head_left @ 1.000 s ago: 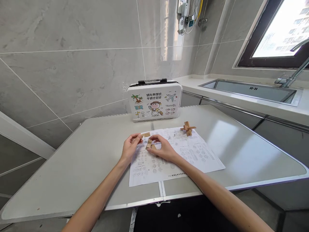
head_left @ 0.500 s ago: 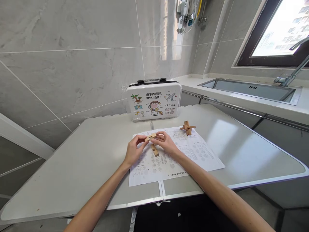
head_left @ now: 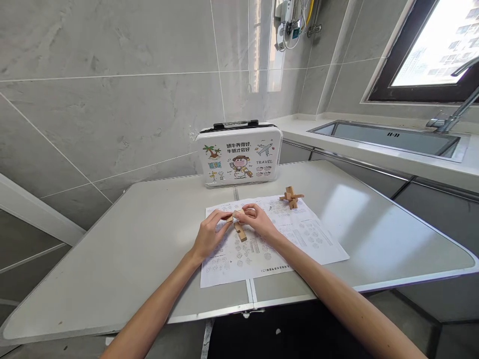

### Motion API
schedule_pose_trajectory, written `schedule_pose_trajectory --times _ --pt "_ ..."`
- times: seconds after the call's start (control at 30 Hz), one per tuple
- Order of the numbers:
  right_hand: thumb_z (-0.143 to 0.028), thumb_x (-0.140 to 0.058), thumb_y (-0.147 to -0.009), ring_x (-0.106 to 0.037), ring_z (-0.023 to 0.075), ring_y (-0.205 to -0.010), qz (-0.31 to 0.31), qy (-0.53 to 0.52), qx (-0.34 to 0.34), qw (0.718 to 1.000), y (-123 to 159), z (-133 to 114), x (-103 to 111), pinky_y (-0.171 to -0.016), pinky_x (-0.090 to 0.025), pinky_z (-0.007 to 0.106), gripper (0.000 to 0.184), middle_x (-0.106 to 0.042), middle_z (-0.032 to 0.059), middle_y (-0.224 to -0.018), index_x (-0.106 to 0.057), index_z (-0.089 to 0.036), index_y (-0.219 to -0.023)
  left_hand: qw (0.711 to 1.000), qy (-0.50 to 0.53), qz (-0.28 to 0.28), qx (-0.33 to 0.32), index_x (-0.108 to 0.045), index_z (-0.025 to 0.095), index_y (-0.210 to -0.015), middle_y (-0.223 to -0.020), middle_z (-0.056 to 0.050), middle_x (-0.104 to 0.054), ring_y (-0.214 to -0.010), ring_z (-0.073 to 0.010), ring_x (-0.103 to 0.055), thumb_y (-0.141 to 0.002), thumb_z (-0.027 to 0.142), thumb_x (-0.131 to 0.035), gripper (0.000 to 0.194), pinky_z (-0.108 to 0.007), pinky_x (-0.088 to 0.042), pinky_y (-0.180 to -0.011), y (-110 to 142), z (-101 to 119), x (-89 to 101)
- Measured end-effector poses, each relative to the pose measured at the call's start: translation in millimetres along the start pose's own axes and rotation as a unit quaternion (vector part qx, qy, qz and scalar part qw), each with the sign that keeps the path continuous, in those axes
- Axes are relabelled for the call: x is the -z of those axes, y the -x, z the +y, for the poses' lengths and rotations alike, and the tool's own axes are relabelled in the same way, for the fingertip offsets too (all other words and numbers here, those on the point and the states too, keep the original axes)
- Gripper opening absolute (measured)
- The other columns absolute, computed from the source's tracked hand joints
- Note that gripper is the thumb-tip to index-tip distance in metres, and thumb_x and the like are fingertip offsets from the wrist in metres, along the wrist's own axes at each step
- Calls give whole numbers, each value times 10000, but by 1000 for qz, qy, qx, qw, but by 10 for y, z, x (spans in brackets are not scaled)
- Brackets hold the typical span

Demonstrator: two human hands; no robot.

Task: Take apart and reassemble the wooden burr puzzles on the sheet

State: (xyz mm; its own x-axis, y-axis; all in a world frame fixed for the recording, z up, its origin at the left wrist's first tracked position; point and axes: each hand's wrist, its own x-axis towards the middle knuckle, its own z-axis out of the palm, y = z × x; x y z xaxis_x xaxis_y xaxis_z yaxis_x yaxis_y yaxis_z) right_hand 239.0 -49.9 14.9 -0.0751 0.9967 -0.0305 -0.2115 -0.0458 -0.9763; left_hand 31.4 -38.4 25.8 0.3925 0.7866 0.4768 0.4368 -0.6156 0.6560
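A pale notched wooden puzzle piece (head_left: 229, 219) is pinched between the thumb and fingers of my left hand (head_left: 210, 232). From the other side my right hand (head_left: 259, 221) grips the wood at its right end, its thumb and fingertips covering much of it. Whether this is one piece or two touching, I cannot tell. Just below the fingers, another notched wooden piece (head_left: 240, 233) lies on the printed instruction sheet (head_left: 232, 271). At the sheet's far right edge rests a cross-shaped wooden puzzle (head_left: 291, 198) made of interlocked pieces.
A white cartoon-printed case (head_left: 239, 154) in clear plastic stands at the back of the folding table (head_left: 149, 239), near the tiled wall. A counter with a sink (head_left: 385, 137) and a faucet (head_left: 451, 117) runs along the right. A metal latch (head_left: 247, 314) sits at the table's front edge.
The wood between my hands has turned, so its notch shows less. My fingers have shifted slightly over it. The other wooden pieces have stayed in place.
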Motion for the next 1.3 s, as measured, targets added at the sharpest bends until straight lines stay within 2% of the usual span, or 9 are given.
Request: schedule_pose_trajectory --times 0.27,0.4,0.5,0.67,0.83,0.97,1.1,1.17,1.3 --pt "-556 -896 -762 -778 243 -854 19 -31 -50 998 -61 65 41 -958 -594 454 509 -816 104 -1018 -595 -226 -1005 999 32 -10 2 -761 253 -1152 -1074 -80 -746 -983 -247 -707 -950 419 -725 263 -387 -570 -897 -5 -32 -37" --pt "-596 -832 -823 -762 225 -906 -6 -17 -10 1000 -63 57 46 -985 -593 438 459 -803 98 -1062 -678 -211 -1020 990 115 16 84 -773 219 -1125 -1124 -96 -761 -1017 -254 -739 -885 439 -798 327 -417 -585 -978 -19 -61 -68" --pt "-595 -801 -852 -748 220 -951 -54 -14 25 998 -38 29 38 -1022 -579 446 462 -788 80 -1091 -728 -211 -1097 964 209 18 163 -755 193 -1184 -1198 -119 -779 -1125 -286 -741 -833 456 -851 448 -462 -554 -1074 -38 -107 -53" --pt "-569 -842 -813 -754 235 -927 -92 -8 34 995 -41 67 30 -1002 -585 472 471 -787 69 -1005 -746 -197 -1084 936 292 -8 195 -736 175 -1242 -1294 -142 -760 -1224 -311 -712 -817 462 -875 532 -507 -509 -1145 -51 -152 -17" --pt "-518 -878 -772 -752 261 -1042 -41 16 75 996 -92 142 46 -1000 -585 446 478 -796 91 -1106 -725 -204 -1099 936 279 -40 210 -714 152 -1254 -1191 -134 -783 -1169 -310 -732 -807 460 -886 569 -525 -507 -1139 -50 -100 -14" --pt "-515 -849 -793 -760 247 -939 -10 32 115 993 -107 163 34 -925 -609 421 428 -798 70 -1019 -714 -222 -1074 938 268 -75 206 -655 175 -1309 -1083 -93 -773 -1052 -271 -760 -817 473 -869 614 -487 -562 -1047 -39 -76 -32" --pt "-520 -825 -812 -753 236 -926 -10 48 128 991 -93 158 22 -902 -608 396 397 -792 66 -1000 -721 -227 -1060 936 266 -90 212 -394 297 -1567 -1122 -60 -733 -903 -187 -761 -807 436 -885 915 -412 -605 -928 -13 -59 -55" --pt "-526 -816 -820 -745 226 -910 -12 57 126 990 -82 145 23 -892 -603 386 402 -788 58 -972 -724 -225 -1069 940 255 -90 210 -318 334 -1602 -1097 -38 -717 -831 -149 -744 -828 428 -870 956 -378 -606 -897 -3 -51 -61" --pt "-544 -809 -819 -720 199 -828 -8 56 124 991 -73 119 26 -831 -595 358 423 -770 38 -896 -725 -212 -1066 943 246 -99 200 -476 279 -1476 -1046 -27 -702 -815 -137 -723 -833 430 -861 764 -340 -604 -871 0 -56 -77"
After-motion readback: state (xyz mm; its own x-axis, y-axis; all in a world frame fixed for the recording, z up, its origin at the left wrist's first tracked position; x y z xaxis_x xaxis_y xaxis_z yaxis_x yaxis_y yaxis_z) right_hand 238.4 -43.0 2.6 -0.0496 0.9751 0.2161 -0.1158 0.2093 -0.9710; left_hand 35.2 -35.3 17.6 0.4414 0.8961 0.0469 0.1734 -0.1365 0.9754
